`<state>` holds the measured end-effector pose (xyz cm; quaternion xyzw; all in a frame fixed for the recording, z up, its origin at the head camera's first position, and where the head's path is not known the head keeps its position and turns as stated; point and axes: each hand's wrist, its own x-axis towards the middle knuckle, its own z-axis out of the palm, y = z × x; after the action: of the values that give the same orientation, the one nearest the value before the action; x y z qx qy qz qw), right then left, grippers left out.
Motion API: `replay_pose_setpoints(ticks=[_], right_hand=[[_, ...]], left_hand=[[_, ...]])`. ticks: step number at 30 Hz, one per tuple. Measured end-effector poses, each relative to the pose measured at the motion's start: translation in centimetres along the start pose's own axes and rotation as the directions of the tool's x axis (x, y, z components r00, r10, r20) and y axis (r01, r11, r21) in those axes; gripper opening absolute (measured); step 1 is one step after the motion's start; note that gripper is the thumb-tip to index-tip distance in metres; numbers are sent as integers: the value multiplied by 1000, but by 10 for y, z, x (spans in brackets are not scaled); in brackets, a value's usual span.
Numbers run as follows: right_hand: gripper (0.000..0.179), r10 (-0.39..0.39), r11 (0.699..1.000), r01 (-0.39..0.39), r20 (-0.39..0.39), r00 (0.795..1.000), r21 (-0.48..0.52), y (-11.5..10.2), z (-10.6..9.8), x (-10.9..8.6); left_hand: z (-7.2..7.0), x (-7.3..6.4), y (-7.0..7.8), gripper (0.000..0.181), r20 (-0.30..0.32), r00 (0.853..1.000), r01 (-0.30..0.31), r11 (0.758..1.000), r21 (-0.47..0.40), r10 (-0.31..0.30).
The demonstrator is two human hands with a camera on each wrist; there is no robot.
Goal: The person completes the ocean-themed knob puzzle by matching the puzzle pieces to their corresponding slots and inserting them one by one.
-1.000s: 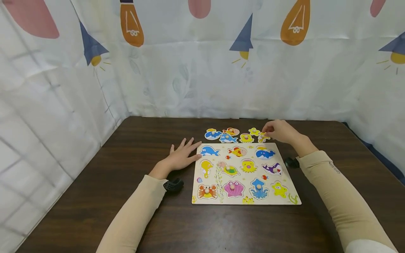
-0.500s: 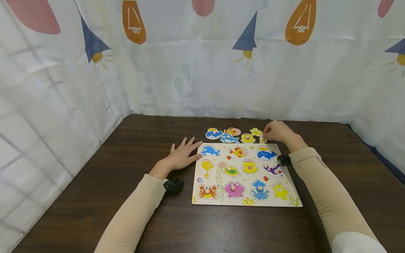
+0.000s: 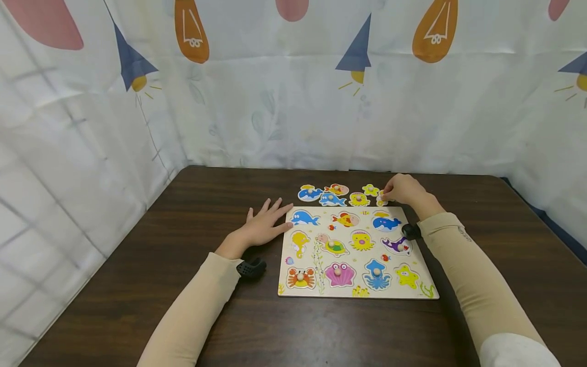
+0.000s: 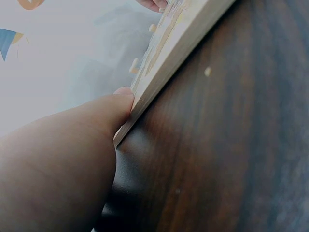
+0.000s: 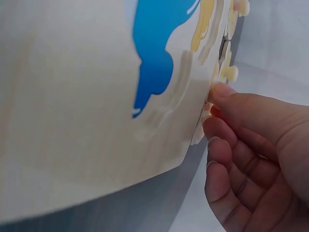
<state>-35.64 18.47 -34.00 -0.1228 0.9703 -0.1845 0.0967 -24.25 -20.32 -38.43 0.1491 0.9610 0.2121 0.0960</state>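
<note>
A wooden puzzle board [image 3: 350, 257] with sea-animal pictures lies on the table. My left hand [image 3: 259, 228] rests at its upper left corner, fingers straight and spread; in the left wrist view the thumb [image 4: 123, 104] touches the board's edge. Behind the far right corner, my right hand [image 3: 405, 191] pinches a small yellow puzzle piece [image 3: 380, 199], mostly covered by the fingers. Crab [image 3: 306, 283], pink shell [image 3: 331, 278], blue squid [image 3: 377, 280], turtle [image 3: 334, 248] and purple whale [image 3: 394, 246] pieces with knobs sit in the board.
Loose knobbed pieces lie along the board's far edge: two blue whales, one of them a dolphin-like whale [image 3: 332, 200], a red-and-yellow fish [image 3: 338, 189], a yellow octopus [image 3: 359, 199] and a yellow star [image 3: 370, 190]. A patterned curtain [image 3: 284, 117] stands behind the dark table [image 3: 220, 311].
My right hand and forearm have shifted slightly left, and the yellow piece has moved a little left, closer to the star and octopus. My left hand stays in place.
</note>
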Motion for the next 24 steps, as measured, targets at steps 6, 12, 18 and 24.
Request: replay_pose_setpoints(ticks=[6,12,18,24], right_hand=[[24,-10,1000,10,-2,1000,-12,0,-1,-1],[26,-10,1000,10,-8,1000,-26,1,-4,-1],[28,-27,999,25,-37,999,-31,3,-11,-3],[29,-62,998,60,-61,996,-27,2,-18,-8]], left_hand=[[-1,-1,1,70,5,1000,6,1000,0,-6],[-1,-1,1,70,6,1000,7,1000,-1,-7],[-1,-1,2,70,5,1000,10,1000,1,-10],[-1,-2,2,70,2,1000,9,1000,2,-9]])
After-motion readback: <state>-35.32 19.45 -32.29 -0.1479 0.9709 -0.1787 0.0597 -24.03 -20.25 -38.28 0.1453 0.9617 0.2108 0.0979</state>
